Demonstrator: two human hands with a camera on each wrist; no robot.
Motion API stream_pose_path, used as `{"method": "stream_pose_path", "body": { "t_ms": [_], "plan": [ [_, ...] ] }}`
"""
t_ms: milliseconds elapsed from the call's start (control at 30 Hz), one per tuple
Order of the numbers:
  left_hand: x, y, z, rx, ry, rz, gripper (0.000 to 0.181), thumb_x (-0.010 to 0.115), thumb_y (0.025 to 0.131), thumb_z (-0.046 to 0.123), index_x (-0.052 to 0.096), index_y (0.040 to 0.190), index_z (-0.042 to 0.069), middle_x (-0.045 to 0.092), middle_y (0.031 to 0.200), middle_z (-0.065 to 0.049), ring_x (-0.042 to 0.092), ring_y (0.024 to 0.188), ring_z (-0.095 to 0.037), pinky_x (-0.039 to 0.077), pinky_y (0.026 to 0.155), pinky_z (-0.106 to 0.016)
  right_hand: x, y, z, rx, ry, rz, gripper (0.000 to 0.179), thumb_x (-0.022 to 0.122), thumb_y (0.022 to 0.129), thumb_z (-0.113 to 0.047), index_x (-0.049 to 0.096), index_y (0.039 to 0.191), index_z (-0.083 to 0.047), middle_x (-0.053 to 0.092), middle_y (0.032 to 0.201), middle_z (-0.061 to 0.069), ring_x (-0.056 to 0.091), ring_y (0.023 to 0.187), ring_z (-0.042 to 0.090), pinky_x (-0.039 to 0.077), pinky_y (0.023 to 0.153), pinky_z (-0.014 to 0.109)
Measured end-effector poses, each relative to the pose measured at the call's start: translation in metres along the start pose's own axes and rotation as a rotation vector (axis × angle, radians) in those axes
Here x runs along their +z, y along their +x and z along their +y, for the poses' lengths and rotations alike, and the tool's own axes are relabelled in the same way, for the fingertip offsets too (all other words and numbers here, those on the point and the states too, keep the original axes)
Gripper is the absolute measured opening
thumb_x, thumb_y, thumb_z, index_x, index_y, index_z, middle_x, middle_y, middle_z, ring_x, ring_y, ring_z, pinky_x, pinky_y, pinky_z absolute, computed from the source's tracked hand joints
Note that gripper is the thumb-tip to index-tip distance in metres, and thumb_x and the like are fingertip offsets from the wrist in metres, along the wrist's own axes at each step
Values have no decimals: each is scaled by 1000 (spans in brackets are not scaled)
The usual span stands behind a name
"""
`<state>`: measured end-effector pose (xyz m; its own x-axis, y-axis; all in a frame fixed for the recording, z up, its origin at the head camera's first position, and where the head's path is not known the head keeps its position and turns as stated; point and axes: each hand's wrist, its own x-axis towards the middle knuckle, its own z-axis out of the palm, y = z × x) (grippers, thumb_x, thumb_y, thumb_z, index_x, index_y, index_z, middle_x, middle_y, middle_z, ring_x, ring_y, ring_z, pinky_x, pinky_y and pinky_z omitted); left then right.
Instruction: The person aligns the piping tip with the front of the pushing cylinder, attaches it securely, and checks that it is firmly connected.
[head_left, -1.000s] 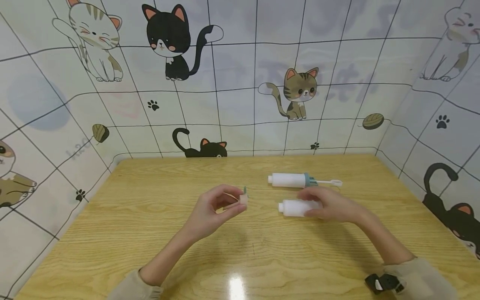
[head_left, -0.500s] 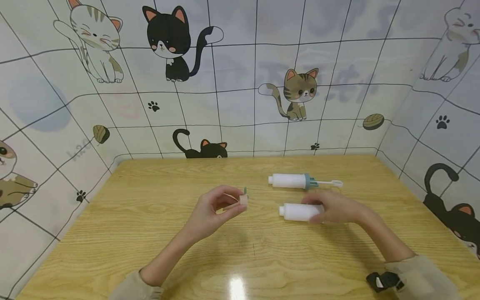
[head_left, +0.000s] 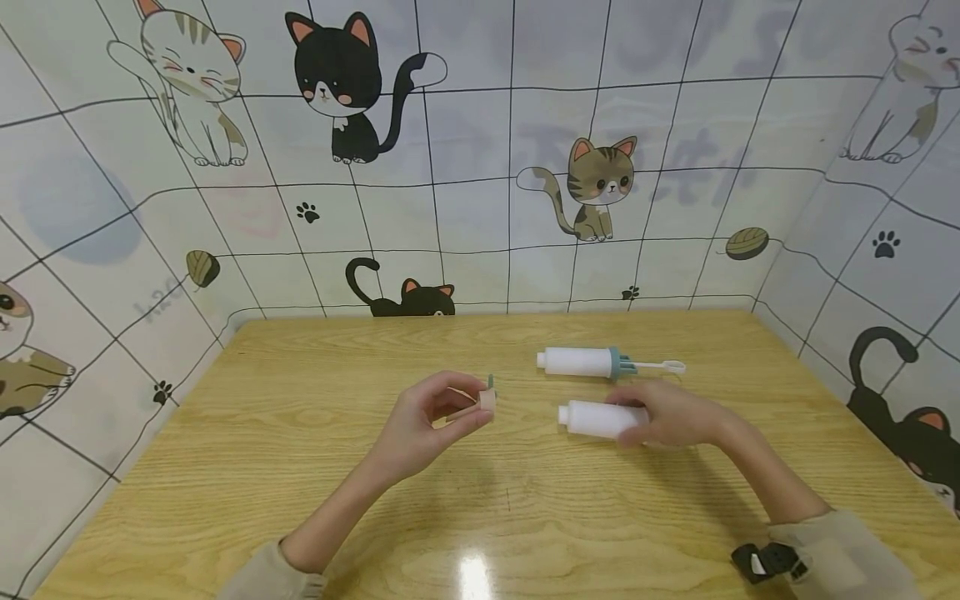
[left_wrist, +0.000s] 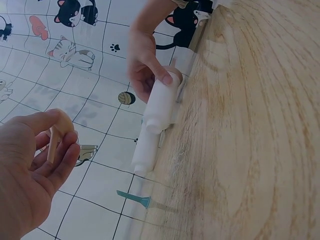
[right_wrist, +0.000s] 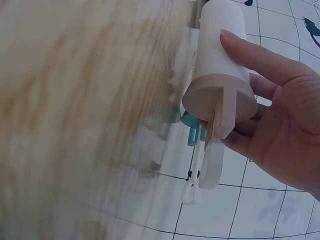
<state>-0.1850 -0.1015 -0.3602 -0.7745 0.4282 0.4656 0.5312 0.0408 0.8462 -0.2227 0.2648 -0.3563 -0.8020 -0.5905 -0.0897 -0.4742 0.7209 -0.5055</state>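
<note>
My left hand pinches a small beige cap-like piece with a thin prong, between thumb and fingers. My right hand grips a white bottle around its far end; its narrow neck points left. The right wrist view shows that bottle's beige end with a beige bar and a flat white tip sticking out. Behind it on the table lies a second white bottle with a teal end and a white looped wand. A small teal piece stands on the table, partly hidden by the left hand in the head view.
The wooden table meets a wall sheet printed with cats and grid lines at the back and sides. A black strap device sits on the right sleeve.
My right hand has shifted slightly toward me and right with the white bottle, whose tilt varies a little. The left hand keeps its place, and the second bottle stays where it lies.
</note>
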Motion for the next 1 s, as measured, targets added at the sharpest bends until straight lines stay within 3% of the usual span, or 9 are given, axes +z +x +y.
{"method": "stream_pose_path", "body": {
  "t_ms": [367, 500, 767, 1000],
  "plan": [
    [1, 0, -2, -4, 1, 4, 29, 76, 89, 2, 67, 117, 8, 68, 108, -6, 72, 93, -21, 59, 90, -35, -17, -9, -8, -31, -18, 136, 47, 82, 87, -29, 67, 125, -6, 68, 114, 1, 59, 93, 17, 52, 79, 32],
    [1, 0, -2, -12, 1, 5, 29, 77, 89, 2, 67, 116, 8, 68, 108, -6, 72, 93, -21, 59, 90, -35, -22, -10, -15, -31, 8, 148, 53, 80, 88, -35, 65, 129, -4, 67, 115, 3, 59, 94, 18, 52, 79, 33],
    [2, 1, -3, 1, -3, 1, 29, 76, 90, 2, 67, 117, 7, 68, 108, -7, 72, 92, -22, 59, 89, -35, -23, -10, -30, -40, 18, 167, 49, 81, 88, -36, 67, 126, -8, 67, 114, 1, 58, 94, 20, 53, 78, 34],
    [3, 0, -5, -3, -1, -1, 28, 76, 90, 2, 67, 115, 9, 68, 110, -6, 71, 93, -22, 59, 90, -35, -20, -7, -37, -104, 11, 202, 47, 80, 89, -36, 68, 127, -12, 67, 115, -1, 59, 94, 18, 54, 78, 33]
  ]
}}
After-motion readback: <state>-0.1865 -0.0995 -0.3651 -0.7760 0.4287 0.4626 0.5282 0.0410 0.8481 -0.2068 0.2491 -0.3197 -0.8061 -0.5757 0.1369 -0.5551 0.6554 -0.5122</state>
